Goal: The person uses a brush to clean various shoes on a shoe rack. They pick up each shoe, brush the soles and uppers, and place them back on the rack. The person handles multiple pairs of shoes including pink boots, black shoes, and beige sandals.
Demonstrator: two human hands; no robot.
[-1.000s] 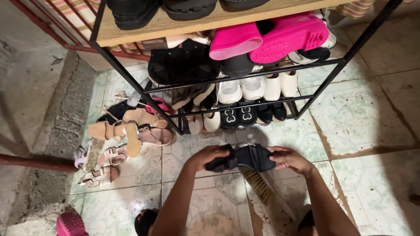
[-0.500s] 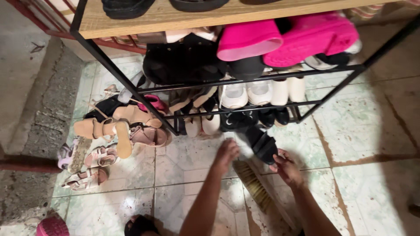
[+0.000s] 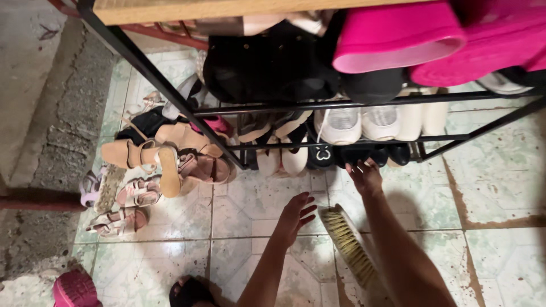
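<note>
Now, in the head view, the right hand (image 3: 364, 176) reaches to the black shoes (image 3: 364, 154) on the lowest bar of the black metal shoe rack (image 3: 170, 94), fingers loosely spread, touching them. The left hand (image 3: 296, 213) hovers open and empty above the tiled floor (image 3: 250, 199), just beside a scrub brush (image 3: 347, 241).

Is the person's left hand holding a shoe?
No, the left hand is open and empty above the tiled floor, beside the scrubbing brush.
</note>
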